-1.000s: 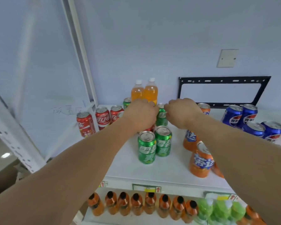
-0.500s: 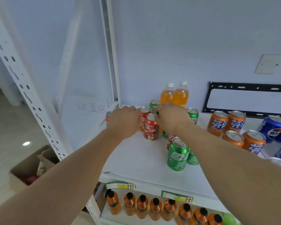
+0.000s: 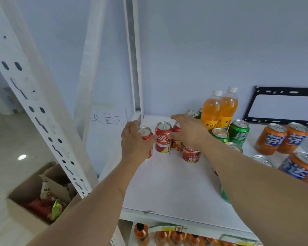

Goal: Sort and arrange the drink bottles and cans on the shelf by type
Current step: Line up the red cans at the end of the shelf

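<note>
Red cans [image 3: 164,136] now stand gathered at the left end of the shelf [image 3: 171,189], where half a second ago both hands were bunched over them near the middle of the view; a second ago they lay scattered among the green ones. The left hand [image 3: 134,141] has come down against the outermost red can [image 3: 144,133], fingers loosely curled round its near side, though whether it truly grips or only steadies I cannot tell. The right hand [image 3: 188,132] lies flat and spread over the tops of the red cans on the other side, fingers extended, closed on nothing that I can see. Between the two hands one red can stands free, and another [image 3: 191,155] sits just below the right wrist. To my eye the reds are nearly grouped and only want squaring up. Just beyond the right hand are the green cans [image 3: 238,132] and two orange bottles [image 3: 219,110]; further right, well apart from it, the orange cans [image 3: 281,137]. The shelf top is plain white, bare near its front edge. Left of the left hand a perforated white upright [image 3: 37,110] rises, with a cardboard box [image 3: 34,197] of wrappers on the floor beyond it, and a pale wall behind carrying a black bracket [image 3: 281,105].
</note>
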Available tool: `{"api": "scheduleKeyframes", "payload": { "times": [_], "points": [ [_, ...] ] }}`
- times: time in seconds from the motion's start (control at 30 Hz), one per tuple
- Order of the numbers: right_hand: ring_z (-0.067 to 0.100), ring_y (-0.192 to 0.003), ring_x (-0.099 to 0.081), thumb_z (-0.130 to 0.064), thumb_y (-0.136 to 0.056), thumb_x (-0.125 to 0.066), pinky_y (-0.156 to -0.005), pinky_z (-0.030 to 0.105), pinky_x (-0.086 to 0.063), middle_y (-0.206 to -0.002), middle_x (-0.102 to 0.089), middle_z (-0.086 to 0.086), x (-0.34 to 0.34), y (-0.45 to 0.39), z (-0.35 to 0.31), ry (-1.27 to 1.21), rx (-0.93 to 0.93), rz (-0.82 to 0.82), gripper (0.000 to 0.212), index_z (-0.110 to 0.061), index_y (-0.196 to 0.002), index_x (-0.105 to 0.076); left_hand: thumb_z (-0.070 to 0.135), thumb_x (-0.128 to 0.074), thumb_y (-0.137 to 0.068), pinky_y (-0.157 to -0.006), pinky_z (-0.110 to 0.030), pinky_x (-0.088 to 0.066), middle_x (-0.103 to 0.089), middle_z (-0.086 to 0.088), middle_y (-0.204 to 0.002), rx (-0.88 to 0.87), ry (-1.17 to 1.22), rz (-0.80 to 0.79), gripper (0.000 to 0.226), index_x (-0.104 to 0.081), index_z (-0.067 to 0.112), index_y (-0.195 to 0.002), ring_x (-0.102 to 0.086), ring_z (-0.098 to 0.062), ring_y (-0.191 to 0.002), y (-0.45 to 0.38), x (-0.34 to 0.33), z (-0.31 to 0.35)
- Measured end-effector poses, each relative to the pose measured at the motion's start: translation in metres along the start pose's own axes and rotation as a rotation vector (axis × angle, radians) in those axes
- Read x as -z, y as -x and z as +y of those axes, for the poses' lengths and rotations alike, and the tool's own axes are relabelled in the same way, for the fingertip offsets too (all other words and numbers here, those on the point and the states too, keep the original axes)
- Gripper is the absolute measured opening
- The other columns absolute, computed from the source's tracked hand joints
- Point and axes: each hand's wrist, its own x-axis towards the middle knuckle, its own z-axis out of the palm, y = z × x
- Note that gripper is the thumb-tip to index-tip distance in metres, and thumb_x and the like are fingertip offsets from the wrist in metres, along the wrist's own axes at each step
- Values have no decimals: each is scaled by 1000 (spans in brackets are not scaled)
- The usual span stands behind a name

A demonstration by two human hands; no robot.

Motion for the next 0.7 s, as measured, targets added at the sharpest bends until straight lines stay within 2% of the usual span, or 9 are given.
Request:
{"api": "scheduleKeyframes", "payload": {
  "times": [0.07, 0.13, 0.2, 0.33, 0.43, 0.53, 0.7],
  "points": [
    [23, -142, -32, -54, -86, -64, -116, 45, -26, -156, -35, 0, -7, -10, -1, 63, 0, -33, 78, -27, -151, -30, 44, -80, -68, -111, -48, -38, -33, -4, -152, 105, 141, -58, 104, -24, 18, -152, -33, -25, -139, -4, -6, -11],
    [23, -145, -26, -56, -85, -65, -117, 47, -19, -157, -32, 0, -14, -18, -3, 121, 11, -61, 83, -27, -152, -27, 45, -81, -60, -107, -46, -43, -38, 0, -148, 192, 311, -100, 113, -20, 26, -153, -44, -21, -133, -6, -10, -16],
    [23, -146, -22, -55, -84, -65, -118, 47, -16, -159, -29, 0, -20, -27, -6, 163, 35, -87, 86, -27, -153, -24, 32, -85, -65, -100, -36, -46, -50, 4, -133, 225, 416, -140, 105, -24, 23, -150, -54, -15, -116, -6, -13, -20],
    [25, -146, -23, -61, -82, -63, -116, 47, -16, -156, -34, 5, -30, -41, -12, 256, 31, -151, 90, -23, -153, -23, 19, -86, -71, -91, -35, -53, -64, 8, -113, 211, 502, -182, 72, -44, 29, -128, -64, -11, -102, -6, -15, -35],
    [28, -138, -35, -66, -78, -63, -112, 47, -23, -147, -46, 8, -37, -46, -12, 274, -21, -153, 86, -21, -146, -34, 13, -85, -71, -84, -27, -53, -65, 9, -111, 211, 559, -210, 67, -49, 30, -125, -64, -5, -98, -6, -15, -38],
    [28, -125, -46, -66, -74, -65, -107, 46, -29, -131, -57, 6, -40, -50, -12, 246, -47, -137, 76, -21, -133, -46, 13, -86, -70, -83, -26, -53, -66, 9, -111, 221, 614, -217, 70, -51, 29, -128, -65, -5, -99, -7, -15, -38],
    [28, -125, -46, -66, -73, -66, -108, 44, -28, -133, -55, 6, -31, -45, -15, 135, -106, -132, 82, -21, -137, -42, 18, -86, -72, -78, -26, -53, -67, 11, -107, 259, 689, -199, 59, -55, 36, -119, -65, -8, -97, -6, -12, -39]
  ]
}}
